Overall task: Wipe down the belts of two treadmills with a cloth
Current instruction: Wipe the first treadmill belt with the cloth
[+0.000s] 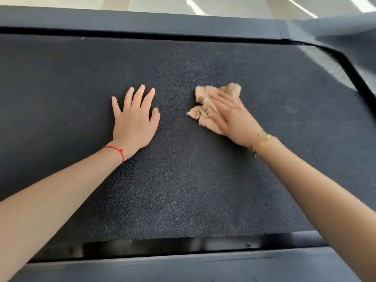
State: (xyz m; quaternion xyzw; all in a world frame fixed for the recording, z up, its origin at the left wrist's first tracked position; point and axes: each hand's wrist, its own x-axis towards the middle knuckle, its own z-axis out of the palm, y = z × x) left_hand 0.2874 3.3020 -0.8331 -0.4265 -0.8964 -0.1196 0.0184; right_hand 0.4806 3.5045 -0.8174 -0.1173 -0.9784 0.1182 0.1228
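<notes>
We find the cloth (205,104), beige and crumpled, lying on the belt (183,180) right of centre. Our right hand (232,117) presses it flat with straight fingers; a gold bracelet (261,142) sits at that wrist. Our left hand (134,121) rests palm down on the bare belt, fingers spread, apart from the cloth, a red string (117,151) at its wrist. Grey side rails (142,21) border the belt.

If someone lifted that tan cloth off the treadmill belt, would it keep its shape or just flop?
Probably flop: the cloth lies bunched in soft folds under the right hand. It looks light, being thin with frayed edges. Pushed, it would likely drag rather than glide, since the belt looks grainy.
</notes>
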